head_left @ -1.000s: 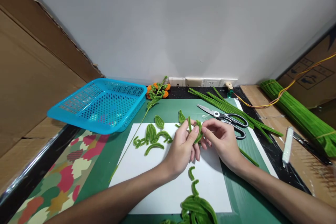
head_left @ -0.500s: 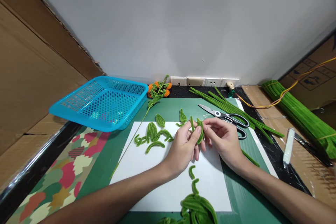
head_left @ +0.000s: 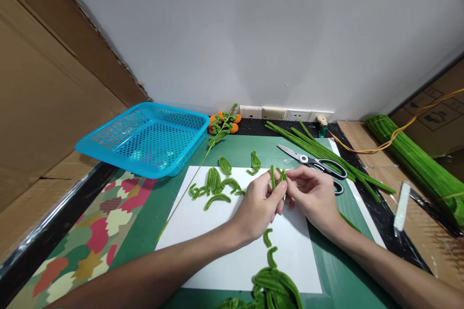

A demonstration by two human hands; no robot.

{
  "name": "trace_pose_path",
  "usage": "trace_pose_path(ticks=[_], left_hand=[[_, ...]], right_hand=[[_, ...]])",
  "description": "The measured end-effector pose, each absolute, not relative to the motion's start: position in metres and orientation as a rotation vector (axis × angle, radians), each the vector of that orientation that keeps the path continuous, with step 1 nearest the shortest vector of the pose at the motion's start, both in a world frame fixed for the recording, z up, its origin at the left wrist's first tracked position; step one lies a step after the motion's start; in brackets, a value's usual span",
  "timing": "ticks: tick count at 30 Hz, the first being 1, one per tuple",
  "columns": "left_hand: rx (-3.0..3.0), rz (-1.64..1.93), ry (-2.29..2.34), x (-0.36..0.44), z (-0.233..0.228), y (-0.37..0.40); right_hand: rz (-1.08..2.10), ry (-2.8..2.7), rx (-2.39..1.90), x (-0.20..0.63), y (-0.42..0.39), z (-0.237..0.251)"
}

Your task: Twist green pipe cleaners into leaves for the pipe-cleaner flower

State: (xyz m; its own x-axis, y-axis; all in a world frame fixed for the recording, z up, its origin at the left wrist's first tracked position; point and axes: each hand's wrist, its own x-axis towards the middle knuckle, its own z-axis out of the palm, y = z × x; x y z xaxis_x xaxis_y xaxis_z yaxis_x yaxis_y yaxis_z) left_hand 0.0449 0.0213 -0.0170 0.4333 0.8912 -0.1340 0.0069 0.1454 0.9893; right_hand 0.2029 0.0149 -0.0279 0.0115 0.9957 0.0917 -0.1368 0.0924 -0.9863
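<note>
My left hand (head_left: pixel 259 205) pinches a bent green pipe cleaner (head_left: pixel 273 177) between thumb and fingers, above a white sheet of paper (head_left: pixel 210 265). Close against it, my right hand (head_left: pixel 314 193) is closed at the fingertips on the same green piece. Fingers hide much of its shape. Left of my hands lie pipe-cleaner leaves (head_left: pixel 213 179) and a loose curved strip (head_left: pixel 217 200). Two short curled bits (head_left: pixel 271 257) rest below my hands, above a pile of green pieces (head_left: pixel 277 287). Black-handled scissors (head_left: pixel 311 160) lie just beyond my right hand.
A blue plastic basket (head_left: pixel 163 169) stands at the back left, beside a stem with orange flowers (head_left: pixel 234 128). Long green pipe cleaners (head_left: pixel 300 139) lie behind the scissors. A thick green bundle (head_left: pixel 416 166), a white strip (head_left: pixel 402 208) and a yellow-red cable (head_left: pixel 384 145) are at the right.
The green piece between my fingers has turned, and its rounded loop shows less now. My hands stay close together. The whole view has shifted slightly.
</note>
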Motion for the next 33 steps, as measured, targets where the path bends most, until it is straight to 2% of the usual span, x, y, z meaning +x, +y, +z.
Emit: trace_pose_path(ticks=[17,33], left_hand=[[1.352,0.792,0.980,0.0458,-0.0190,0.0195],[1.305,0.843,0.946,0.0484,-0.0199,0.0215]], right_hand=[[1.185,-1.125,-1.044,0.2051,0.0188,-0.0292],[1.037,-1.153,-1.038,0.2055,0.0155,-0.0262]])
